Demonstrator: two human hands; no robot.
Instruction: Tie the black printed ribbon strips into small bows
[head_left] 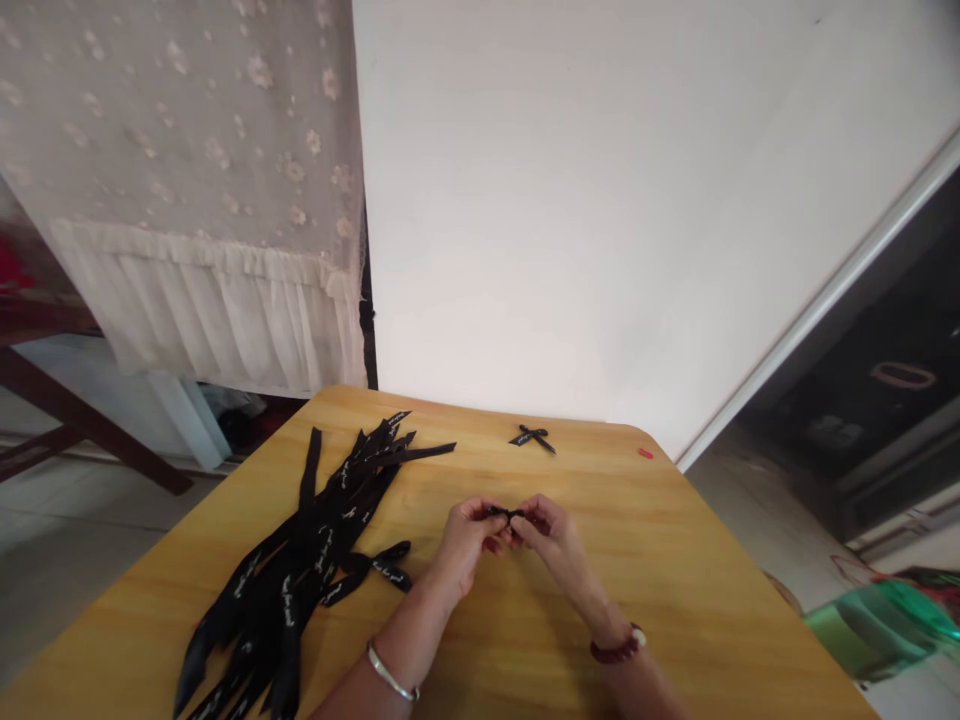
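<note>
Between my two hands, above the middle of the table, is a small black ribbon (504, 514), partly hidden by my fingers. My left hand (471, 540) pinches its left side with thumb and fingers. On the right side, my right hand (551, 535) grips it the same way, and the fingertips nearly meet. A finished black bow (531, 436) with white lettering lies farther back on the table. To the left of my left wrist rests another looped black ribbon (382, 568). Beyond it spreads a pile of black printed ribbon strips (300, 570).
The wooden table (660, 600) stands against a white wall panel (525, 250). A small red piece (645, 453) lies near its back right corner. A lace curtain (225, 280) hangs at the left. On the floor at the right is a green translucent container (862, 630).
</note>
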